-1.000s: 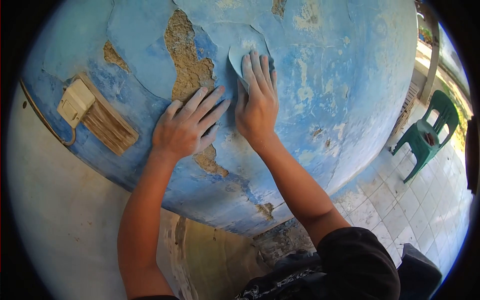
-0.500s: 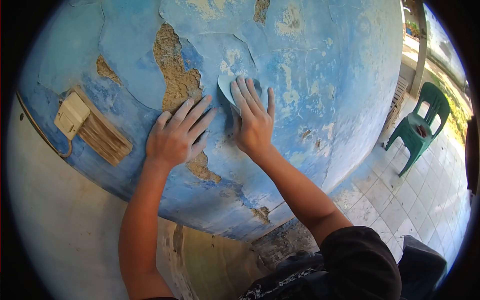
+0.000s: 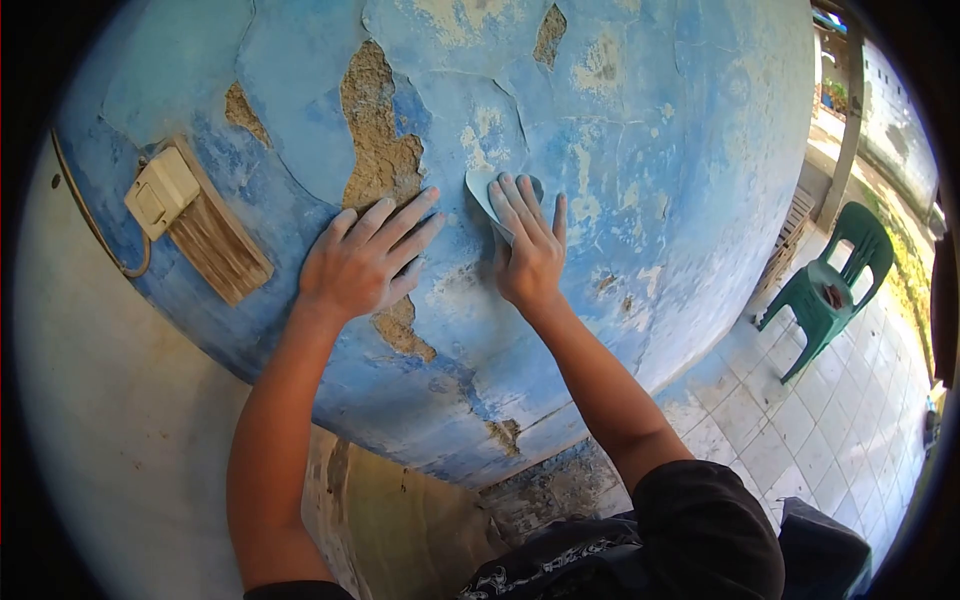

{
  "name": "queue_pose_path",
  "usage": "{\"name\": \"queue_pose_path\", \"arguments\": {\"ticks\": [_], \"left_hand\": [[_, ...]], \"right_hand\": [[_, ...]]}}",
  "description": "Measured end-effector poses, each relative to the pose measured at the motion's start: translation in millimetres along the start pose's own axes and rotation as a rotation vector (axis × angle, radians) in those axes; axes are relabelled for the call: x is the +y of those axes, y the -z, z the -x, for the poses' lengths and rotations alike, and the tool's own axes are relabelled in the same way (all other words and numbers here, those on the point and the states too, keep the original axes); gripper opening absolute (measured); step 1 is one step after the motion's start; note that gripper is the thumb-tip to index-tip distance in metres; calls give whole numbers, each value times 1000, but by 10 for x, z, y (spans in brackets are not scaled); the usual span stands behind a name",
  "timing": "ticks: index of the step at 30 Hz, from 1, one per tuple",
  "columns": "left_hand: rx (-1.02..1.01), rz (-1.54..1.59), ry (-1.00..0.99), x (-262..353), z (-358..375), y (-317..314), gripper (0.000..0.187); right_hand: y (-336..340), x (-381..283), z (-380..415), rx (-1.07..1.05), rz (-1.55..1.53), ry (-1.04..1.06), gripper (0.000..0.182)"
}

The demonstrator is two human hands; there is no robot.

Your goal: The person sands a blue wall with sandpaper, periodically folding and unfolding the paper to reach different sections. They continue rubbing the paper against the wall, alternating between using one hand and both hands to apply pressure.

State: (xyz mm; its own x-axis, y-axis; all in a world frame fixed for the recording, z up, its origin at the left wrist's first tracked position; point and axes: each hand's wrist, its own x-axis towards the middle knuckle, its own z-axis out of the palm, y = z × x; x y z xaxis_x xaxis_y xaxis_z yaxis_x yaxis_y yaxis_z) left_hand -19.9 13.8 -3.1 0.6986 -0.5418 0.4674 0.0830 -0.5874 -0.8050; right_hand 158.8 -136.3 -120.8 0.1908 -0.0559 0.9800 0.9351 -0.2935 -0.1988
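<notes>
The right hand (image 3: 528, 240) lies over a pale, curling sheet (image 3: 480, 188) against the weathered blue wall (image 3: 650, 150); the sheet's left edge bends away from the wall, and its dark underside shows just right of the fingers. That hand's grip is nearly flat, fingers extended across the sheet; whether the thumb pinches it, I cannot tell. The left hand (image 3: 350, 265) rests on the wall nearby, its grip spread wide with nothing in it, the fingertips at the lower end of a bare brown patch (image 3: 378, 130) where the paint layer has broken off. Farther left, a cream switch box (image 3: 162, 192) sits on a wooden board (image 3: 222, 250) fixed to the wall. Well off to the right, a green plastic chair (image 3: 822, 300) stands on the tiled floor (image 3: 740, 420).
</notes>
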Motion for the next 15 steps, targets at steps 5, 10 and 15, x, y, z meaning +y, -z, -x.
{"name": "queue_pose_path", "arguments": {"ticks": [5,10,15], "left_hand": [[-27,-32,-13,-1,20,-22,60],[-30,-41,-14,-5,19,-34,63],[-2,-20,-8,-3,16,-50,55]], "right_hand": [[-170,-88,-616,132,-140,17,53],[-150,-79,-646,151,-202,33,52],[-54,156,-49,42,-90,42,48]]}}
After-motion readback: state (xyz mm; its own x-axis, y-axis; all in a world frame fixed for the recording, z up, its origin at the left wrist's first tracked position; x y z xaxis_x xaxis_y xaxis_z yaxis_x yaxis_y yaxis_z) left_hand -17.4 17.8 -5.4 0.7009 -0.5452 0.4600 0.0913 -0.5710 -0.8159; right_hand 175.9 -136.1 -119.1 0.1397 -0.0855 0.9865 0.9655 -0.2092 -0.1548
